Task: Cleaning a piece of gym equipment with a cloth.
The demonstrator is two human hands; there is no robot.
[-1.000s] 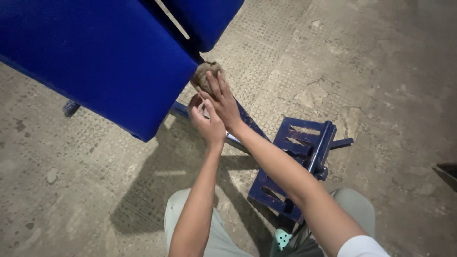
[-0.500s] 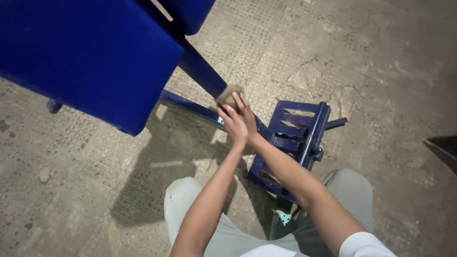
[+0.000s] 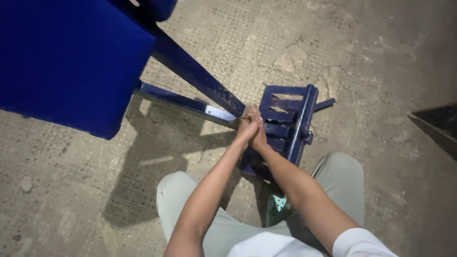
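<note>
Scouring pad [image 3: 246,113] — barely visible, pinched between left hand [image 3: 246,129] and right hand [image 3: 259,134] fingers — presses the diagonal blue bar's [image 3: 195,76] lower end.

Hands: left hand [image 3: 246,129] and right hand [image 3: 259,135] slid down the blue frame bar [image 3: 195,76], now pressed together by its base.
Brown scrub pad [image 3: 246,114]: now almost hidden between them.

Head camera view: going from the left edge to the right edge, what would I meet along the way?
Big blue padded cushion → slanting dark blue metal bar → the person's two hands pressed together, left hand and right hand → dark blue slatted metal frame lying on the concrete floor → dark object at the right edge.
</note>
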